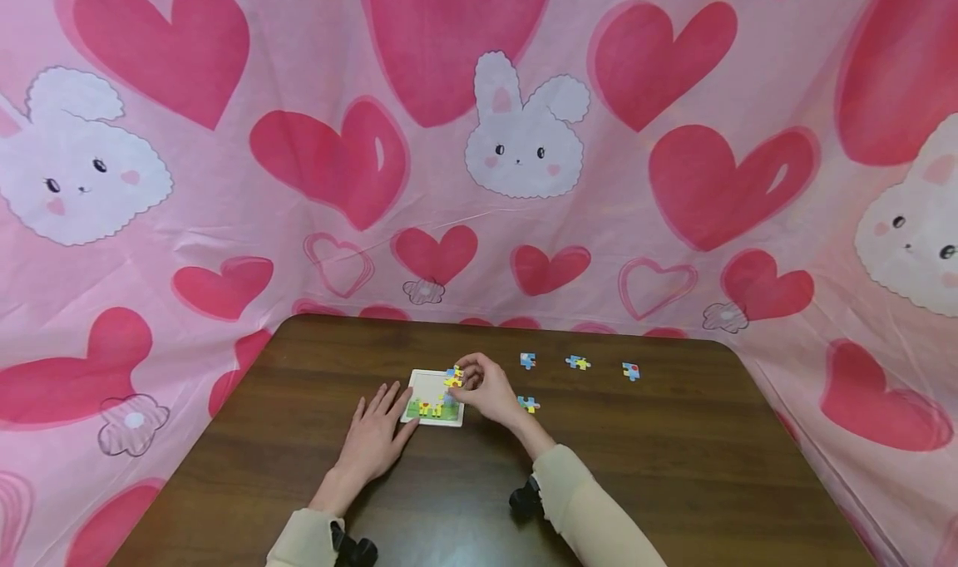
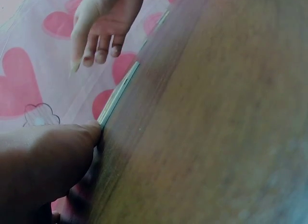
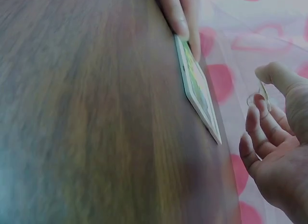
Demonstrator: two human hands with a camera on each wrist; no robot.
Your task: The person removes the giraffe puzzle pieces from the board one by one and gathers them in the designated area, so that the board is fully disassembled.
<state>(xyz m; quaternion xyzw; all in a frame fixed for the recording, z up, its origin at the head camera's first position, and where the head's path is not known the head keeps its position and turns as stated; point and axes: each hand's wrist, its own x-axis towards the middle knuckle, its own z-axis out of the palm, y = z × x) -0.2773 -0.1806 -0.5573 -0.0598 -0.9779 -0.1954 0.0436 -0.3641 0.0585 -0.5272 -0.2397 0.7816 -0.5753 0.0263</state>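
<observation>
A square puzzle tray with a pale frame lies on the table. Along its bottom, assembled pieces show green ground and yellow figures. My left hand rests on the table at the tray's left side, fingers spread and fairly straight, its thumb touching the tray's edge. Over the tray's right side, my right hand pinches a blue and yellow jigsaw piece between thumb and fingers. Seen from the right wrist, that piece is edge-on and held above the table.
Several loose jigsaw pieces lie right of the tray: a far row with one piece, another and a third, plus a nearer one beside the right wrist. A pink heart-patterned cloth hangs behind the brown table.
</observation>
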